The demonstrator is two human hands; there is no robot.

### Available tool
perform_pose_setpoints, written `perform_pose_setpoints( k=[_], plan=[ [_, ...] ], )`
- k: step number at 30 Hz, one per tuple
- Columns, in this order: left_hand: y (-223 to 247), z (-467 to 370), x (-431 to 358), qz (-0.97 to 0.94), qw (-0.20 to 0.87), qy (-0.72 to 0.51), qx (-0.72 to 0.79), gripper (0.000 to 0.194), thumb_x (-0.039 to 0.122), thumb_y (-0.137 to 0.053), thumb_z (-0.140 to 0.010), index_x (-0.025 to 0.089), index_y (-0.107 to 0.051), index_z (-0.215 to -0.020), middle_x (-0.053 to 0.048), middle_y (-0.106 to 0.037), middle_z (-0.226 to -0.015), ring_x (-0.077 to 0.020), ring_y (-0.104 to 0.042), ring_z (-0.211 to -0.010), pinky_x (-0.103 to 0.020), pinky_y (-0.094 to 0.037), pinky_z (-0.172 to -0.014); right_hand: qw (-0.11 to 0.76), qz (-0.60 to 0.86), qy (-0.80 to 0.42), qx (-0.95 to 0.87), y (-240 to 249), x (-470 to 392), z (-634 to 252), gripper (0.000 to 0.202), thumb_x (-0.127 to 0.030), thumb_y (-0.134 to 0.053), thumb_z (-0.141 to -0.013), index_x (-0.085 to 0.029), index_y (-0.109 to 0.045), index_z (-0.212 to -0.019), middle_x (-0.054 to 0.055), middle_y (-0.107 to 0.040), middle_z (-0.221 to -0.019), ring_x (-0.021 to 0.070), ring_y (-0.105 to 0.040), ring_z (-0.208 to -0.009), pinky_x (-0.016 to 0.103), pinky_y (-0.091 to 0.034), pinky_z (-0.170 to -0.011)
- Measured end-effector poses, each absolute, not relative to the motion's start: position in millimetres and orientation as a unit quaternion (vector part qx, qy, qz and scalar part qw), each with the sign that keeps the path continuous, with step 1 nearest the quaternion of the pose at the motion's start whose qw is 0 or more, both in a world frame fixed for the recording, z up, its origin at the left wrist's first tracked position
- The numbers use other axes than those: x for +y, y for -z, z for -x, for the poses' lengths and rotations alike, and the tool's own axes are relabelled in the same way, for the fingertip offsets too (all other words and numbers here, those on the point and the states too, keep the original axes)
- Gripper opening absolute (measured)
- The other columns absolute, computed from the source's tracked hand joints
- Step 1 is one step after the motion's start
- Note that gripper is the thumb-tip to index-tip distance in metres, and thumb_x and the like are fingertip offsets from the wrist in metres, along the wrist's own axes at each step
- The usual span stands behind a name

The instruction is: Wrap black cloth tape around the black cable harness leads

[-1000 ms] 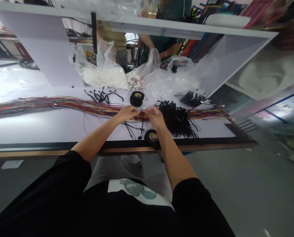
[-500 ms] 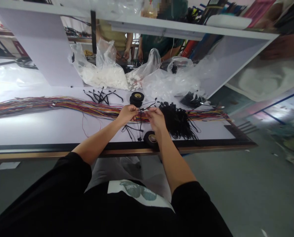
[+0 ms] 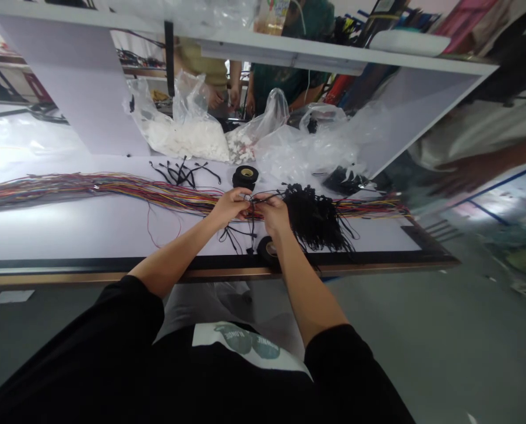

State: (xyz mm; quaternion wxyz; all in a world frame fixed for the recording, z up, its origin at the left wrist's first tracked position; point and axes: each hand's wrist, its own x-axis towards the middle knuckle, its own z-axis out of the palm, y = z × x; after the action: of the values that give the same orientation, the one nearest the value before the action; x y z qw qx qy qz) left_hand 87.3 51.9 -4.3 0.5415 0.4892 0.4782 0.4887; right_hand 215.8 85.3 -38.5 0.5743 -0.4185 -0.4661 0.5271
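Note:
My left hand (image 3: 231, 206) and my right hand (image 3: 275, 214) meet above the bench, fingertips pinched on a thin black cable (image 3: 252, 222). Part of the cable hangs down between them, and its gripped part is mostly hidden by the fingers. Beneath my hands runs a long bundle of coloured wires (image 3: 174, 196). Just behind my left fingers are stacked rolls of black tape (image 3: 247, 173). Another tape roll (image 3: 267, 249) is at the front edge, partly covered by my right forearm. A pile of black cables (image 3: 318, 218) lies right of my right hand.
Several short black cables (image 3: 184, 173) lie behind the wire bundle. Clear bags of white parts (image 3: 187, 136) stand under the shelf (image 3: 263, 40). Across the bench, two people work, their hands (image 3: 222, 97) in view. At the right, a passing person's arm (image 3: 479, 174) is blurred.
My right hand has moved slightly left, closer to my left hand, and the cable end that stuck up between them is lower. The person at the right has shifted.

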Motion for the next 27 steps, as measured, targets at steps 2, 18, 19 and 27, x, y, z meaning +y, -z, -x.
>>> perform_pose_setpoints(
  k=[2, 18, 19, 27],
  plan=[
    [4.6, -87.7, 51.8, -0.487, 0.544, -0.490, 0.477, 0.020, 0.003, -0.052, -0.072, 0.013, -0.057, -0.088, 0.006, -0.052, -0.053, -0.0051, -0.049, -0.043, -0.015, -0.042, -0.042, 0.583, 0.423, -0.518, -0.462, 37.8, 86.2, -215.6, 0.017, -0.014, -0.059, -0.052, -0.019, -0.060, -0.069, -0.006, -0.061, -0.062, 0.0101, -0.055, -0.059, 0.028, -0.047, -0.065],
    [7.4, -86.9, 51.5, -0.443, 0.575, -0.511, 0.460, 0.014, -0.002, -0.052, -0.071, 0.011, -0.055, -0.075, 0.004, -0.058, -0.054, -0.0052, -0.054, -0.043, -0.018, -0.047, -0.048, 0.527, 0.421, -0.525, -0.518, 33.4, 75.3, -217.4, 0.030, -0.018, -0.057, -0.055, -0.020, -0.064, -0.084, -0.007, -0.056, -0.059, 0.0101, -0.051, -0.057, 0.026, -0.044, -0.061],
    [7.1, -86.4, 51.9, -0.440, 0.582, -0.508, 0.459, 0.013, -0.001, -0.052, -0.071, 0.011, -0.056, -0.075, 0.004, -0.059, -0.053, -0.0054, -0.054, -0.043, -0.017, -0.046, -0.047, 0.532, 0.426, -0.508, -0.527, 35.3, 77.1, -217.6, 0.031, -0.018, -0.055, -0.056, -0.020, -0.064, -0.086, -0.007, -0.056, -0.059, 0.0104, -0.052, -0.057, 0.027, -0.044, -0.063],
    [-3.7, -75.8, 54.8, -0.440, 0.554, -0.512, 0.487, 0.010, 0.000, -0.055, -0.069, 0.010, -0.057, -0.069, 0.007, -0.047, -0.038, -0.0029, -0.037, -0.031, -0.016, -0.021, -0.034, 0.527, 0.458, -0.294, -0.652, 34.7, 84.2, -215.9, 0.024, -0.022, -0.051, -0.066, -0.019, -0.064, -0.086, 0.002, -0.067, -0.083, 0.0178, -0.060, -0.082, 0.035, -0.045, -0.082]
  ],
)
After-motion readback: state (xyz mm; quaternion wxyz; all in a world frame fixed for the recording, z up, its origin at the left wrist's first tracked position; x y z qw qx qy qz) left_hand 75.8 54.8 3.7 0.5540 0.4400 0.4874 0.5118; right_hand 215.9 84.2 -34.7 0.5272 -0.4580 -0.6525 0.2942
